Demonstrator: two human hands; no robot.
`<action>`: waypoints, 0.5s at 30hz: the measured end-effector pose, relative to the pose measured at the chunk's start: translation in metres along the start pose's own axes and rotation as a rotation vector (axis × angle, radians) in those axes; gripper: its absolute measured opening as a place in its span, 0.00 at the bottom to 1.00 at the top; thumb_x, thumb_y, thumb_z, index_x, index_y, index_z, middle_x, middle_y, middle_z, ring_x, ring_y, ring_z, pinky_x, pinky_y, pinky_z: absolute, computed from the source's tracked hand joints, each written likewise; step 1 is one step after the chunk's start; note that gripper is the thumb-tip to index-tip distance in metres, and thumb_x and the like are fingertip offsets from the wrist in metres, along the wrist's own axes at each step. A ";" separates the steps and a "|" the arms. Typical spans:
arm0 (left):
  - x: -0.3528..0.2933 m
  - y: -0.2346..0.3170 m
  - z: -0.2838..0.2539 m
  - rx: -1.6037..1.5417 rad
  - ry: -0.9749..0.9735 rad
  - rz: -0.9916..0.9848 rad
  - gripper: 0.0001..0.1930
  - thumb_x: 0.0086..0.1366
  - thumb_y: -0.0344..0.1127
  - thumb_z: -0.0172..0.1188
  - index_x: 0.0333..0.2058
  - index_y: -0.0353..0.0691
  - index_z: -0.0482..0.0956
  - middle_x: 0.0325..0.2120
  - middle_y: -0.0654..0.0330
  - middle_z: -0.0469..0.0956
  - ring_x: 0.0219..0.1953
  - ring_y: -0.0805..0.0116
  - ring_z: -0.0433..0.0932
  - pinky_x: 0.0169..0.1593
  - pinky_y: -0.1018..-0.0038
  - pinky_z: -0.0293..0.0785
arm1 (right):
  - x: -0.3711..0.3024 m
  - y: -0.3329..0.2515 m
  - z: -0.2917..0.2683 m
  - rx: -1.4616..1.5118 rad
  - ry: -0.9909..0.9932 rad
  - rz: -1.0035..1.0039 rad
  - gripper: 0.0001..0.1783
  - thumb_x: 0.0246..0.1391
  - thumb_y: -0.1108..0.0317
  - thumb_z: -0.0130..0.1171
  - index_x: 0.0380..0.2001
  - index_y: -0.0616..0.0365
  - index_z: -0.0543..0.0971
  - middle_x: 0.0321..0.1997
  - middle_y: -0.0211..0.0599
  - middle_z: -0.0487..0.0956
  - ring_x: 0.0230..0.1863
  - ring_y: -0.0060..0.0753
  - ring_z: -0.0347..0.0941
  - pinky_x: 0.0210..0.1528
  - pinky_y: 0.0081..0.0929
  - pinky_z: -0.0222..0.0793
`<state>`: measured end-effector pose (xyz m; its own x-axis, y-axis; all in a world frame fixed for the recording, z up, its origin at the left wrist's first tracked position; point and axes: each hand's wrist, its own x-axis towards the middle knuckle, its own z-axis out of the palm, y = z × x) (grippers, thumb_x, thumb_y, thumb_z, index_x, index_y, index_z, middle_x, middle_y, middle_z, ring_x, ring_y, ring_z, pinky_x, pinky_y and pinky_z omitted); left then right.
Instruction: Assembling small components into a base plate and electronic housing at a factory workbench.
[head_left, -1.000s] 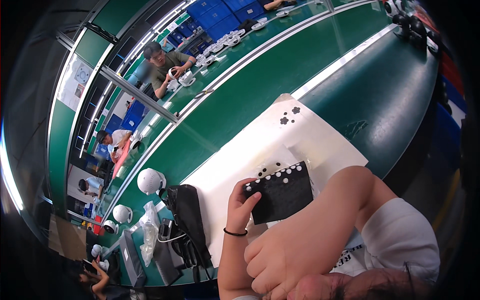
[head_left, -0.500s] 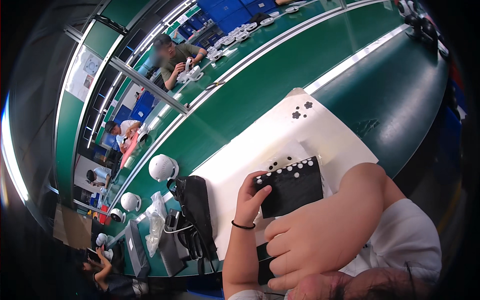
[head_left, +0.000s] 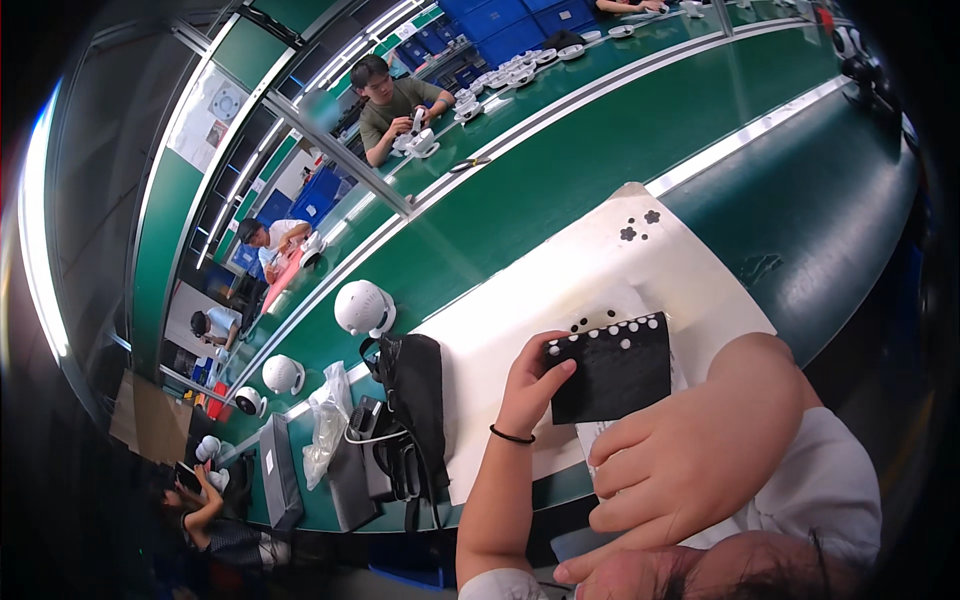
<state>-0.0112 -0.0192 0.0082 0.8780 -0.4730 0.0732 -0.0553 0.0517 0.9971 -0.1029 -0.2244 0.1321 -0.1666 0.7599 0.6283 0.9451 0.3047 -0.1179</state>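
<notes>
Head view: left hand (head_left: 530,385) grip closed on black tray (head_left: 612,368) with white studs; right hand (head_left: 665,470) loose, empty.

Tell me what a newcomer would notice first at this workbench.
First, the black tray with a row of small white dots along its far edge, steadied by the left hand on the white mat. The right hand looms close to the camera, beside the tray. Left of the mat stand white dome cameras on the green bench.

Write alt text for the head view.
A person's left hand grips the edge of a flat black rectangular tray dotted with small white round pieces, over a white mat on a green workbench. Their right hand hovers nearby, fingers curled.
</notes>
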 end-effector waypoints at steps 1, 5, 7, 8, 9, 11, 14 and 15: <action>0.000 0.000 0.000 -0.001 0.002 0.001 0.18 0.54 0.24 0.55 0.45 0.36 0.66 0.36 0.62 0.71 0.39 0.76 0.68 0.44 0.80 0.64 | 0.000 -0.001 0.001 -0.047 -0.040 0.001 0.09 0.43 0.70 0.48 0.29 0.61 0.70 0.24 0.33 0.68 0.27 0.32 0.66 0.36 0.27 0.62; 0.001 0.001 0.001 -0.003 -0.006 0.012 0.18 0.54 0.24 0.55 0.45 0.36 0.66 0.36 0.62 0.70 0.38 0.76 0.68 0.44 0.81 0.64 | 0.000 -0.002 0.006 -0.093 -0.123 -0.001 0.13 0.42 0.71 0.48 0.34 0.60 0.73 0.27 0.31 0.68 0.27 0.30 0.66 0.39 0.26 0.64; 0.001 0.000 0.001 -0.001 -0.006 0.011 0.18 0.54 0.24 0.55 0.45 0.36 0.66 0.36 0.62 0.70 0.38 0.76 0.68 0.44 0.81 0.64 | 0.000 -0.002 0.003 -0.088 -0.133 -0.006 0.13 0.42 0.71 0.48 0.34 0.60 0.73 0.27 0.31 0.69 0.28 0.30 0.66 0.39 0.26 0.64; 0.001 -0.001 0.000 -0.008 -0.016 0.006 0.18 0.54 0.24 0.55 0.45 0.36 0.66 0.35 0.62 0.71 0.38 0.76 0.68 0.44 0.81 0.64 | 0.001 -0.003 0.001 -0.084 -0.145 -0.011 0.13 0.42 0.71 0.47 0.35 0.59 0.73 0.28 0.30 0.69 0.28 0.29 0.67 0.40 0.26 0.64; 0.001 -0.002 -0.001 -0.014 -0.021 0.001 0.18 0.54 0.24 0.55 0.45 0.36 0.66 0.35 0.62 0.71 0.39 0.76 0.68 0.44 0.80 0.65 | 0.001 -0.001 -0.002 -0.081 -0.145 -0.013 0.13 0.42 0.71 0.47 0.35 0.59 0.73 0.28 0.30 0.69 0.28 0.29 0.67 0.40 0.26 0.64; 0.000 -0.003 -0.003 -0.016 -0.016 0.006 0.18 0.54 0.24 0.55 0.45 0.36 0.66 0.35 0.62 0.71 0.38 0.76 0.68 0.44 0.80 0.65 | 0.004 0.001 -0.006 -0.124 -0.072 0.040 0.17 0.43 0.70 0.47 0.39 0.57 0.73 0.27 0.28 0.69 0.29 0.27 0.67 0.40 0.25 0.64; -0.001 -0.002 -0.003 -0.009 -0.010 0.023 0.18 0.54 0.25 0.55 0.45 0.36 0.66 0.35 0.62 0.71 0.38 0.76 0.69 0.43 0.80 0.65 | 0.003 0.002 -0.006 -0.138 -0.031 0.003 0.21 0.43 0.70 0.46 0.45 0.55 0.72 0.28 0.26 0.69 0.29 0.24 0.67 0.40 0.24 0.64; -0.001 -0.002 -0.002 0.004 -0.013 0.032 0.18 0.54 0.25 0.55 0.45 0.36 0.66 0.35 0.62 0.71 0.38 0.76 0.69 0.43 0.80 0.65 | 0.002 0.001 -0.005 -0.136 -0.034 0.006 0.21 0.43 0.70 0.46 0.45 0.55 0.72 0.28 0.26 0.69 0.29 0.24 0.67 0.40 0.24 0.64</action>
<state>-0.0108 -0.0166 0.0061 0.8696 -0.4823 0.1054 -0.0851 0.0638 0.9943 -0.1010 -0.2253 0.1371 -0.1685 0.7813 0.6010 0.9750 0.2217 -0.0148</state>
